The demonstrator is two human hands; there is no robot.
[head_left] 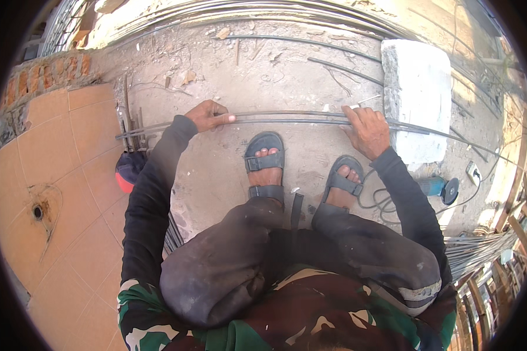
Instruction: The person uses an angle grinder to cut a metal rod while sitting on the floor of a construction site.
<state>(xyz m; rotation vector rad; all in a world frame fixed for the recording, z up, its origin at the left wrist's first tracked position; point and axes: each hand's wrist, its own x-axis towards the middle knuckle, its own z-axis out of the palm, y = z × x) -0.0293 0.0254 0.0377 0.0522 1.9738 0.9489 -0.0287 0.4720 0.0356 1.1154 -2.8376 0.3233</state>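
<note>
Two thin steel rods run side by side across the ground in front of my sandalled feet. My left hand is closed around them toward their left part, thumb lying along the rods. Farther right, my right hand grips the same rods from above, fingers curled over them. Just past that hand, the rods pass over a white block, and one reaches well beyond it to the right.
An angle grinder with its cord lies right of my feet. Loose rods and a long bundle lie at the far side. Orange tiles cover the left. Several rods are heaped at right. A red-and-black object sits near my left forearm.
</note>
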